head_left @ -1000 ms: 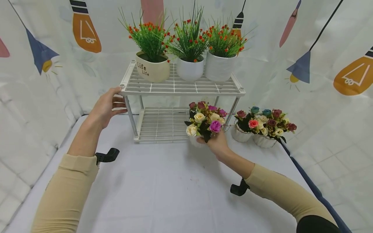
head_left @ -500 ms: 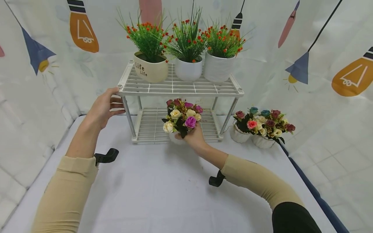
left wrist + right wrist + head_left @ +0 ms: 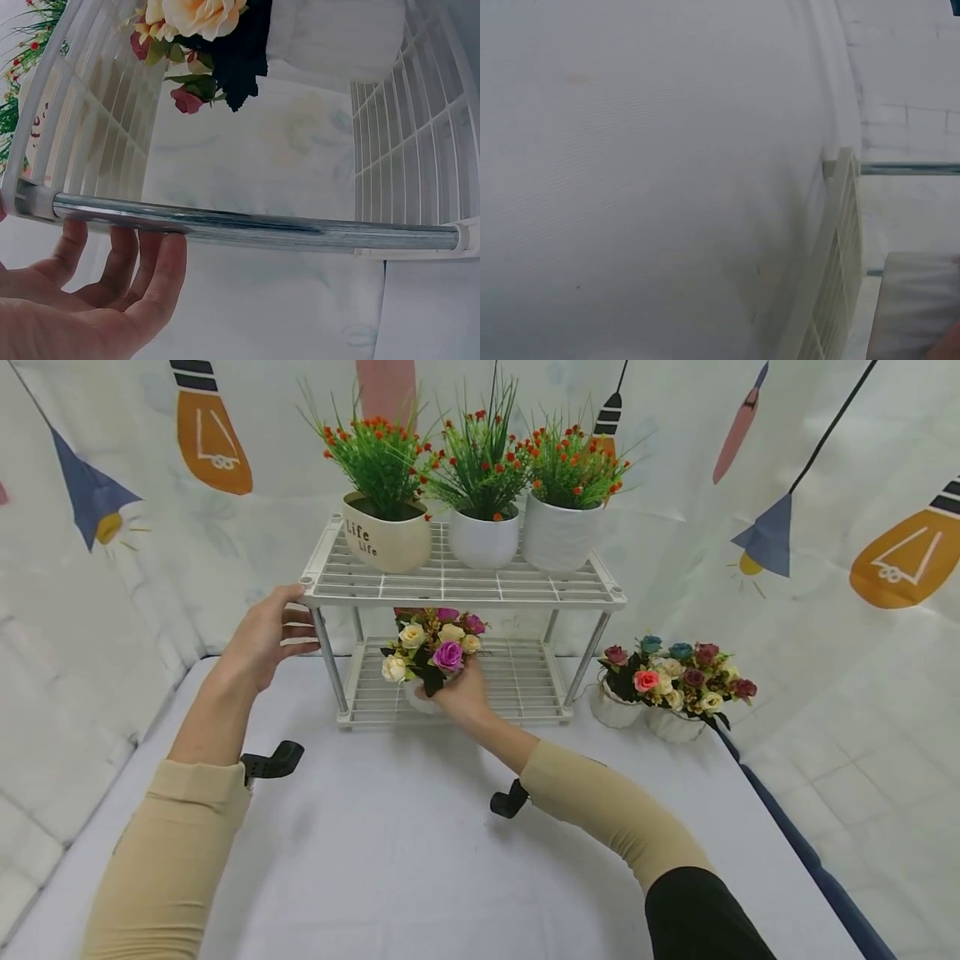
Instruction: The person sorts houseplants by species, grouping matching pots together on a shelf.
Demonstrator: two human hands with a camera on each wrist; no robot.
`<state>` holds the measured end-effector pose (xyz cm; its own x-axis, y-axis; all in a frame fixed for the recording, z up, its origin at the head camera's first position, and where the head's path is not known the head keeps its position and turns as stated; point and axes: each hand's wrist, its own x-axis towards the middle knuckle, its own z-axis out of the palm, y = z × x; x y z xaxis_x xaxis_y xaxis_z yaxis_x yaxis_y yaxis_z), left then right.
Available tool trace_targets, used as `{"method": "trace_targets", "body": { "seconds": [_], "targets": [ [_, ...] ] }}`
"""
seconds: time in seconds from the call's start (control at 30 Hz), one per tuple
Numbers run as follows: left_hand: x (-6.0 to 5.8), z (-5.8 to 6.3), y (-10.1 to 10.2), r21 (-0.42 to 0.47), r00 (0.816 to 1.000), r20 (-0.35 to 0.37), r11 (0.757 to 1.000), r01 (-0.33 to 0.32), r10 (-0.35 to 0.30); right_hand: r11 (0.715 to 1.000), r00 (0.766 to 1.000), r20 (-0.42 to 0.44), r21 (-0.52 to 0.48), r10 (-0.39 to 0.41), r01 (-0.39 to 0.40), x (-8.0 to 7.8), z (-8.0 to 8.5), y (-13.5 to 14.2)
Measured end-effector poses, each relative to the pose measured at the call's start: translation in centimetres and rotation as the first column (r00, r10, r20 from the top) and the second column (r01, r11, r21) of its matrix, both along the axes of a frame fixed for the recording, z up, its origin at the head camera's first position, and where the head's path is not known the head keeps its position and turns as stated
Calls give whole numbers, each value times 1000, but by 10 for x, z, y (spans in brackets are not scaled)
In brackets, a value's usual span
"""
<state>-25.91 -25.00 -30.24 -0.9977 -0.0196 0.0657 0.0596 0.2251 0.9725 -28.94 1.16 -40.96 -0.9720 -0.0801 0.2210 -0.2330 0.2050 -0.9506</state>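
Note:
My right hand (image 3: 461, 693) grips a small white flower pot (image 3: 422, 697) of artificial roses (image 3: 435, 647), purple, cream and dark red. The pot is upright at the front of the lower shelf (image 3: 517, 685) of a white two-tier wire rack (image 3: 457, 593); whether it touches the shelf I cannot tell. In the left wrist view, the pot (image 3: 337, 37) is between the two tiers. My left hand (image 3: 262, 639) is at the rack's front left corner, fingertips touching the metal post (image 3: 255, 225). The right wrist view catches only part of the pot (image 3: 911, 307).
On the top tier stand a cream "Life" pot (image 3: 390, 539), a white pot (image 3: 483, 539) and a larger white pot (image 3: 558, 535), all with red-flowered grass. Right of the rack, two rose pots (image 3: 615, 706) (image 3: 675, 722) stand on the white-covered table (image 3: 360, 843).
My right hand has carried the rose pot leftward, from the right part of the rack's front to left of its middle. The left hand has stayed at the corner.

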Motion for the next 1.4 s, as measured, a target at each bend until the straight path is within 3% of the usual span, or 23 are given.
{"method": "trace_targets", "body": {
  "seconds": [0.43, 0.77, 0.97, 1.13, 1.4],
  "targets": [
    [-4, -2, 2, -1, 1000, -4, 1000, -31, 31, 999, 1000, 15, 24, 25, -26, -23, -4, -47],
    [-4, -3, 1, 11, 1000, -10, 1000, -26, 26, 1000, 998, 67, -8, 0, 1, -33, -18, -76],
    [-6, -4, 2, 7, 1000, -14, 1000, -26, 26, 999, 998, 66, -26, 22, -21, -36, -30, -78],
    [-6, -4, 0, 7, 999, -12, 1000, -30, 30, 999, 999, 37, 34, 30, -32, -37, -37, -75],
    [-5, -3, 1, 5, 999, -13, 1000, -30, 30, 986, 991, 135, 162, 18, -40, -29, -38, -62]
  ]
}}
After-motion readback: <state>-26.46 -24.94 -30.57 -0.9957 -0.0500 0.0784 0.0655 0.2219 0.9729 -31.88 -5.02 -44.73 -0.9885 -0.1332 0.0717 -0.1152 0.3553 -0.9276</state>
